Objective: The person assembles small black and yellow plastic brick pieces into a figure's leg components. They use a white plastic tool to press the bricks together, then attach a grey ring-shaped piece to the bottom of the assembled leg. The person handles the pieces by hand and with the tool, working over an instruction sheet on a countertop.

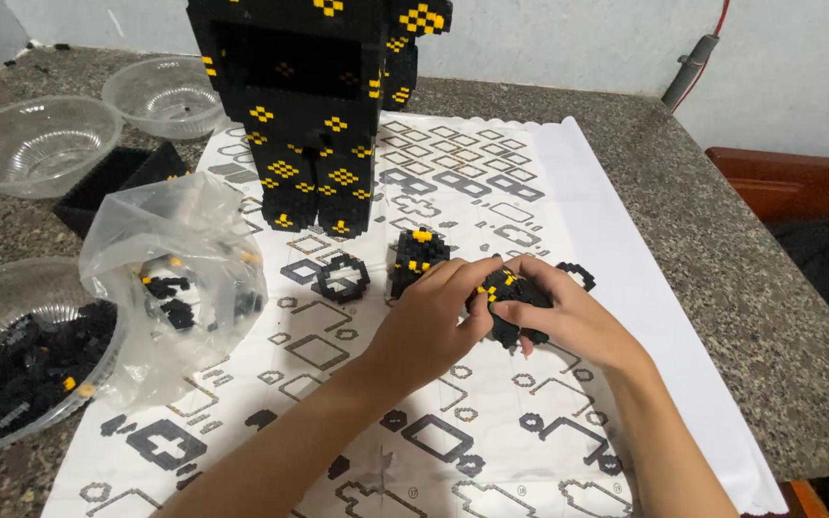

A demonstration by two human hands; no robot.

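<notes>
Head view: black-and-yellow brick piece (509, 297), studded, lumpy, half covered.

A speckled grey stone counter (683, 192) stands against a plain pale wall (798, 67), evenly lit. A grey pipe (688, 69) with a red wire (719, 19) leans at the wall; reddish-brown wooden furniture (798, 182) sits on the right

Both bare forearms are reaching up from the lower edge of the view and converging toward the middle. The left hand (429, 321) is lying palm down, its fingers curling rightward to meet the other hand. The right hand (568, 317) is cupping inward, its fingertips (510, 273) pressing close against the left hand's.
</notes>
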